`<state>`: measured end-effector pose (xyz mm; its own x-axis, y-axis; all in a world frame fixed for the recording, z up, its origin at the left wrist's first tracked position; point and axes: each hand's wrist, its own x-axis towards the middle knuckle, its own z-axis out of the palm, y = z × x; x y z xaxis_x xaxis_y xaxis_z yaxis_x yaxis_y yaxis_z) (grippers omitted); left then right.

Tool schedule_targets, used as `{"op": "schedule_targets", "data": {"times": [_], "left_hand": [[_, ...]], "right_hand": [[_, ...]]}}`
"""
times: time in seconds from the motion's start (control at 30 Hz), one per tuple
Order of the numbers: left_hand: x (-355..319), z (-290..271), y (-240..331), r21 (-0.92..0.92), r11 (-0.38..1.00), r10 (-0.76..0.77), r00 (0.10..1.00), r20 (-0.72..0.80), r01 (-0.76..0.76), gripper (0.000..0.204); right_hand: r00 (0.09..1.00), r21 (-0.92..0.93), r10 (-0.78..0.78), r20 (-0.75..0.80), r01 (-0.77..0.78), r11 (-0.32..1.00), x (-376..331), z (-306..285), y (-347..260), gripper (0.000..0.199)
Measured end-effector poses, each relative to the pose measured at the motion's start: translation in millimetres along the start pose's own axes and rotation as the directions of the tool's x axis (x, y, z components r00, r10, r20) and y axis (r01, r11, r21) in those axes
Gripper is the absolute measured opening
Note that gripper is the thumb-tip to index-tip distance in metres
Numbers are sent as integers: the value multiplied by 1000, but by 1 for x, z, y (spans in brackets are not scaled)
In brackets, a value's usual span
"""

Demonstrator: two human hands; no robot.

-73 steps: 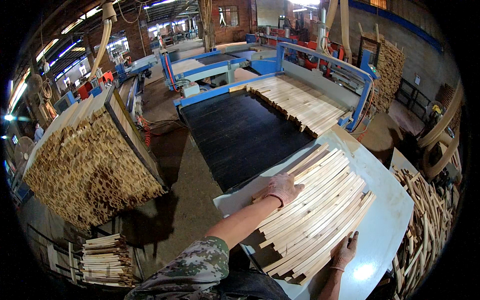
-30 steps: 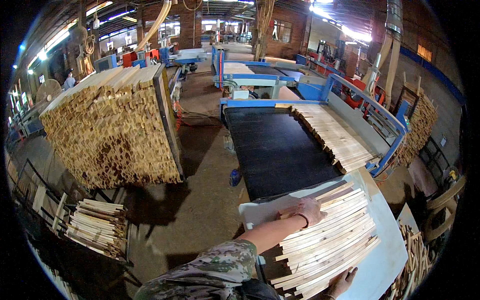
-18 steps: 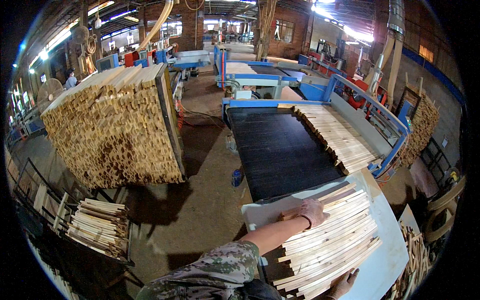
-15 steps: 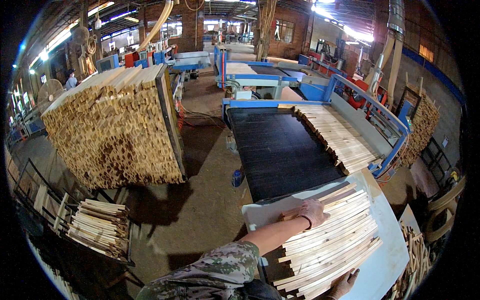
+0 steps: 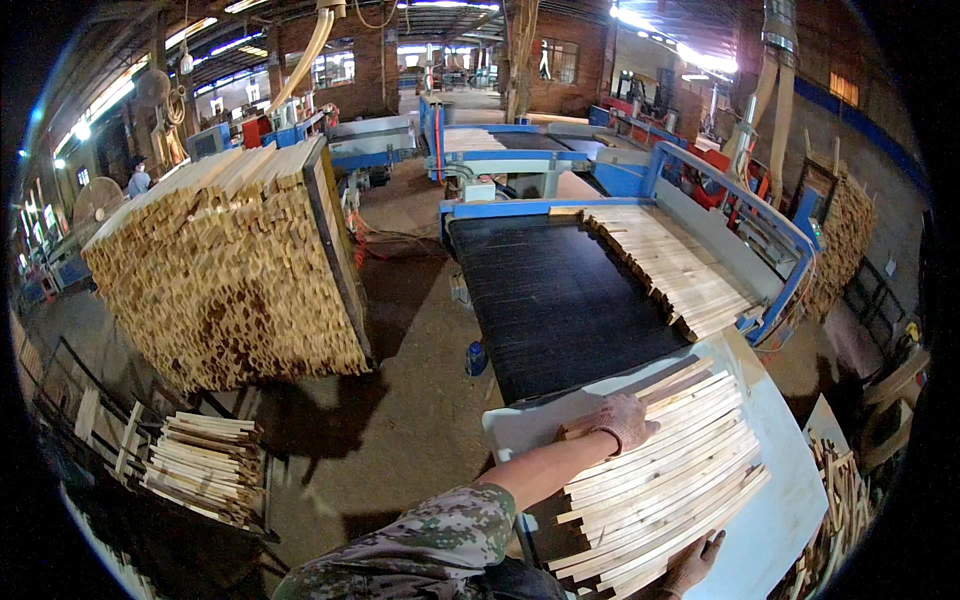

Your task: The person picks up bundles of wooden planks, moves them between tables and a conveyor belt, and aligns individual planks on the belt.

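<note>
Strips (image 5: 670,475) of pale wood, side by side in a broad band on the tabletop (image 5: 775,510), and both hands are right there with them! The left hand (image 5: 624,424) lies across the far side of the band, beside a couple of darker strips; its fingertips are turned away, so whether its grip is clenched on wood or just pressing, I cannot tell. The right hand (image 5: 690,565) sits low at the near side, fingers stretched out, its grip looking released, a palm against the outermost strips at most. Here's the danger: those left ends stand in ragged steps, so a push from one hand alone could skew the band and fan it apart. Squeeze too hard from both sides and a strip might buckle up over its neighbour; let the near side go slack and the outer ones could drift loose. Now, against the earliest frame: the view has swung left, bringing a blue bottle (image 5: 476,358) by the black bed (image 5: 560,300) into sight, and the right forearm has mostly dropped out. The left hand stays planted at the far side, and the bed's own row (image 5: 685,270) looks unchanged.
</note>
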<state>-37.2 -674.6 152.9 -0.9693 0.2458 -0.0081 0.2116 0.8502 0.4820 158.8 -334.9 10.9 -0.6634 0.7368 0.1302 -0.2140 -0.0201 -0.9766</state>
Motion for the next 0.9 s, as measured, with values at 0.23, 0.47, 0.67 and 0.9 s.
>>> {"op": "schedule_targets", "data": {"times": [0.23,0.47,0.67,0.9], "left_hand": [[0,-8,7,-24,999,-22,997,72,24,69],[6,-3,-4,-37,998,-53,998,-23,52,70],[10,3,6,40,997,-68,997,18,68,71],[6,-7,9,57,996,-72,994,78,68,70]], "right_hand": [[999,-210,-33,-5,31,977,-2,-13,3,60],[996,-160,65,-67,-75,984,-25,27,-32,62],[1000,-385,7,-27,-17,923,-10,-7,-8,62],[998,-387,-35,-45,14,922,-9,-7,-1,63]]}}
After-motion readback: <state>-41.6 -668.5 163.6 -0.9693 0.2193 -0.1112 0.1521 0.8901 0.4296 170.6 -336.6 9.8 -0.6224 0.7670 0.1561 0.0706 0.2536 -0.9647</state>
